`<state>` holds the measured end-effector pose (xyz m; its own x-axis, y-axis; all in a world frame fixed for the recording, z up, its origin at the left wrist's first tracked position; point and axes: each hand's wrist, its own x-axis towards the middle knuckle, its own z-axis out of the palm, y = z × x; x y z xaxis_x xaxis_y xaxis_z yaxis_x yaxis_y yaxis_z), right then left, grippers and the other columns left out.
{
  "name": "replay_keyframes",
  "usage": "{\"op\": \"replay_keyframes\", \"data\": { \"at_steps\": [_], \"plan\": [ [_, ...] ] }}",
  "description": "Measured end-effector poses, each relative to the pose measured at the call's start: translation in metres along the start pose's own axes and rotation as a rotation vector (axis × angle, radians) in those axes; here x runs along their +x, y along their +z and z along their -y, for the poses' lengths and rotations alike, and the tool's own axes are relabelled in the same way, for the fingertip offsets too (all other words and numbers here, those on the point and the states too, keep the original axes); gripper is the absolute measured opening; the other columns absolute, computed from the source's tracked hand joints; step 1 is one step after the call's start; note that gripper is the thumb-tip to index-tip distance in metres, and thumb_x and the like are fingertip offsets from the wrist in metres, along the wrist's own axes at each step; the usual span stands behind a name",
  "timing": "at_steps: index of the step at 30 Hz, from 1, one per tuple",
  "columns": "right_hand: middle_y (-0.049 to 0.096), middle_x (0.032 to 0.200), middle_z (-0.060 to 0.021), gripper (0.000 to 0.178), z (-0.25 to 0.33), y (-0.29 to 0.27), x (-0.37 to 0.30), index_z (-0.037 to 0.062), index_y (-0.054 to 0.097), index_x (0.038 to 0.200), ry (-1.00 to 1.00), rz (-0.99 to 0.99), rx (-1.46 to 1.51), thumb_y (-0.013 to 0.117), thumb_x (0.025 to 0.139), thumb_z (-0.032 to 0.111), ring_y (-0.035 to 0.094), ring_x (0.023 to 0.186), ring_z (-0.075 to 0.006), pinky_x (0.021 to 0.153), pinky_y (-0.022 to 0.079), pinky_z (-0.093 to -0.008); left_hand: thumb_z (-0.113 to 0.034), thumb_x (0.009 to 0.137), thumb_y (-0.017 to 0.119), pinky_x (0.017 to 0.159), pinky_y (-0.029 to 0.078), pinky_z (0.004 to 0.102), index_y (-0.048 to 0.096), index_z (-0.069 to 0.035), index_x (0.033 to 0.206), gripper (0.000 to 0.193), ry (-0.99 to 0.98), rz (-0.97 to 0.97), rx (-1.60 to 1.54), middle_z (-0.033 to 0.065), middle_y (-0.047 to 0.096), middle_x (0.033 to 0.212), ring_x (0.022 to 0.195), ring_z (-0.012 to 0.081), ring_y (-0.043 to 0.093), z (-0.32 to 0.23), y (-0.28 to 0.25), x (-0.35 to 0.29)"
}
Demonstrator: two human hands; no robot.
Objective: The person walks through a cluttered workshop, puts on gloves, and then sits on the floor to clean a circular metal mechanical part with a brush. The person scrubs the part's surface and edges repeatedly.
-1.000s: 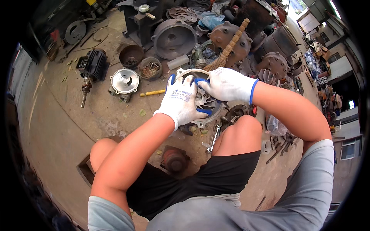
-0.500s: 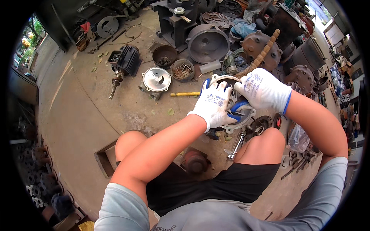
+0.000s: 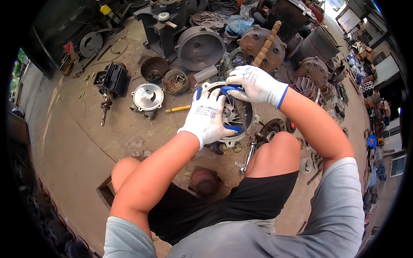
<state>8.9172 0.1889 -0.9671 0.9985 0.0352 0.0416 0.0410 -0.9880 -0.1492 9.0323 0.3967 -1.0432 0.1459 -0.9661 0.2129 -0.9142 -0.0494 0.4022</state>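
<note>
We are handling a round finned housing (image 3: 231,112) on the dusty workshop floor (image 3: 77,142).
Our left hand (image 3: 205,115) is spreading its fingers across it; our right hand (image 3: 254,86) is curling at its far rim, grip unclear. Beyond, brown castings (image 3: 312,71) are crowding together.

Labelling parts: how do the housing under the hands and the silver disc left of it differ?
The housing looks larger than the silver disc. The housing is open, showing vanes; the silver disc shows a bright, holed face. The left hand covers part of the housing; no hand touches the silver disc. Both are round with rim lugs.
</note>
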Motion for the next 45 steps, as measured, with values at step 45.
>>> {"op": "replay_keyframes", "data": {
  "at_steps": [45],
  "plan": [
    [0.079, 0.097, -0.024, 0.036, 0.013, 0.016, -0.075, 0.002, 0.078, 0.113, 0.533, -0.194, 0.131, 0.067, 0.108, 0.036, 0.077, 0.092, -0.0451, 0.085, 0.061, -0.0541, -0.07, 0.077, 0.087, 0.137, 0.022, 0.0597, 0.059, 0.002, 0.149, 0.105, -0.025, 0.101, 0.02, 0.0237, 0.056, 0.155, 0.153, 0.0427, 0.047, -0.003, -0.003, 0.002]
  ]
}}
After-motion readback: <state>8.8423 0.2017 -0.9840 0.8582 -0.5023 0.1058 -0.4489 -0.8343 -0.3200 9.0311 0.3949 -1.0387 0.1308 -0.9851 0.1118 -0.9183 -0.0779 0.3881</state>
